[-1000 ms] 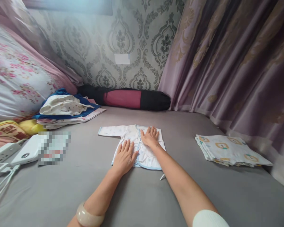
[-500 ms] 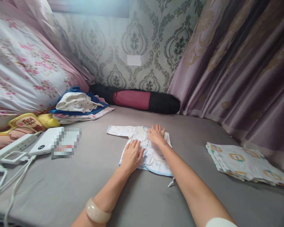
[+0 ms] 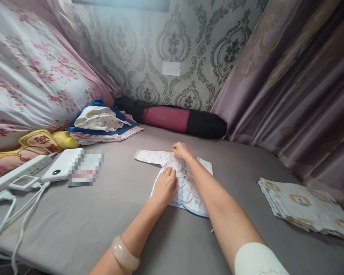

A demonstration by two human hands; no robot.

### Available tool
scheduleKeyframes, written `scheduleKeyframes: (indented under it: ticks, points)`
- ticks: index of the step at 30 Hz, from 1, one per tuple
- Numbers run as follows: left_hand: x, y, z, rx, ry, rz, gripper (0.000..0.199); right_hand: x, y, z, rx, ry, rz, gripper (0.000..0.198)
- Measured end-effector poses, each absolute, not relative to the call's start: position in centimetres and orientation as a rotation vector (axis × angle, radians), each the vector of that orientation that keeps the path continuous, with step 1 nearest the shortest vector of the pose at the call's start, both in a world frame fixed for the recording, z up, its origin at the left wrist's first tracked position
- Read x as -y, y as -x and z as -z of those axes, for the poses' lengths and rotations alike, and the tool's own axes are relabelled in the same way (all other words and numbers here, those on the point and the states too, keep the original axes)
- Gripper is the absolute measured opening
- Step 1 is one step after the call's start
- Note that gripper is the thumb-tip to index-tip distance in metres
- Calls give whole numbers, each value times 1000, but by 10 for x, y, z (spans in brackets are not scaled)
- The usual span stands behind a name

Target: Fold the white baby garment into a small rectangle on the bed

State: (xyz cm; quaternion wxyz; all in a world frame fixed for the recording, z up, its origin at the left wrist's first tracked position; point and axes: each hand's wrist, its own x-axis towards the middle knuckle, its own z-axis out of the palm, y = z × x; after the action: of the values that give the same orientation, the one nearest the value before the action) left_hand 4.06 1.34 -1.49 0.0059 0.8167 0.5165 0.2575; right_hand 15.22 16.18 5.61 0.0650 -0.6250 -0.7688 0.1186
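A small white baby shirt (image 3: pixel 193 191) with pale blue trim lies flat on the grey bed sheet (image 3: pixel 103 214), one sleeve (image 3: pixel 147 156) stretched out to the left. My left hand (image 3: pixel 166 185) presses flat on the shirt's lower left part, fingers together. At the shirt's top edge near the collar, my right hand (image 3: pixel 181 150) has its fingers curled down onto the cloth; whether it pinches the cloth I cannot tell. A pale bangle (image 3: pixel 125 258) sits on my left wrist.
Folded patterned cloths (image 3: pixel 306 204) lie at the right. A pile of clothes (image 3: pixel 101 124) sits at the back left beside a floral quilt (image 3: pixel 25 84). A black and red bolster (image 3: pixel 174 119) lines the wall. A power strip (image 3: pixel 20 172), a white power bank (image 3: pixel 60 170) and cables lie at the left. Curtains (image 3: pixel 298 84) hang at the right.
My right hand has slid from lying flat on the shirt's right side up to its collar, fingers now curled. The left hand stays on the shirt. The view has shifted to the left.
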Motion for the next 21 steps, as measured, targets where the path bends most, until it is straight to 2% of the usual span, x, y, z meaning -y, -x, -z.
scheduleKeyframes:
  ticks: [6, 15, 21]
  points:
    - [-20, -45, 14, -1795, -2491, -571, 38, -162, -128, -43, 2373, 1918, -415, 31]
    - [-31, -46, 26, -1851, -2529, -497, 53, -172, -119, -42, 2430, 1975, -479, 26]
    - [-34, -50, 44, -1899, -2538, -463, 57, -165, -123, -22, 2383, 1881, -368, 28]
